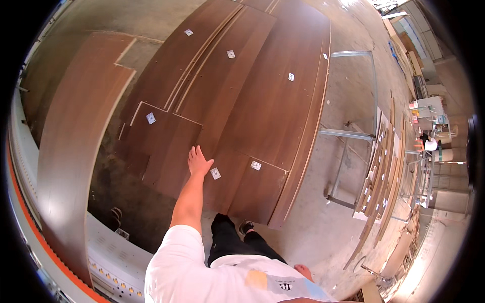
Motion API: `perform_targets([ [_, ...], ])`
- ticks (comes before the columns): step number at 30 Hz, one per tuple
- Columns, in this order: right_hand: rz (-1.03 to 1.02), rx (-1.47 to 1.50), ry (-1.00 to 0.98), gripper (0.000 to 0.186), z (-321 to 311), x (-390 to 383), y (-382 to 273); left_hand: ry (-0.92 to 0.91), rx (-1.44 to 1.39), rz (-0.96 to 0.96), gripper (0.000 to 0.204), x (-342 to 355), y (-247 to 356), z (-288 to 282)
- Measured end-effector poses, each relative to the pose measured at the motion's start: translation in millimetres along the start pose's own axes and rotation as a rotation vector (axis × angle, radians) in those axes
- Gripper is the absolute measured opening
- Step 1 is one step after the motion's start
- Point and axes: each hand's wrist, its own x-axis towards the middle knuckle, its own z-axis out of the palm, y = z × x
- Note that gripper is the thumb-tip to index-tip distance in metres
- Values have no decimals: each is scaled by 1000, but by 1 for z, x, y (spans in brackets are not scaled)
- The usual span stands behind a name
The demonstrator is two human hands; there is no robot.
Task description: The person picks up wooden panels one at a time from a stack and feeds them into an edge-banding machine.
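Note:
My left hand (199, 161) reaches out over dark brown wood-grain boards (252, 96) that lie side by side in front of me. Its fingers and thumb are spread and hold nothing; whether the fingertips touch the surface I cannot tell. Just right of the hand is a small white label (215, 173) on a board. Another label (256, 165) lies farther right, close to a pale cut edge. My right hand (303, 270) hangs low beside my hip, only partly in view, its fingers mostly hidden.
At left, a long brown panel (76, 131) lies on a white machine (118, 252) with an orange edge strip. To the right stands a grey metal frame (348, 134), then a stack of narrow strips (379, 177). A cluttered workbench (432, 111) is farther right.

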Motion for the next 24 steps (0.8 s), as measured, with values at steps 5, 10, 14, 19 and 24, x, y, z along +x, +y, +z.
perform_targets([
  [5, -16, -21, 6, 33, 19, -25, 21, 37, 167, -11, 107, 31, 27, 9],
  [10, 54, 247, -8, 29, 23, -21, -18, 52, 247, -27, 105, 45, 27, 4],
  [14, 55, 304, -13, 27, 20, -6, -21, -28, 234, -48, 102, 33, 32, -11],
  [19, -29, 288, -30, 27, 11, 6, -16, -45, 125, -25, 97, -23, 35, -9],
  [24, -81, 221, -106, 28, -6, 57, -5, -55, -56, -35, 97, -117, 40, -4],
])
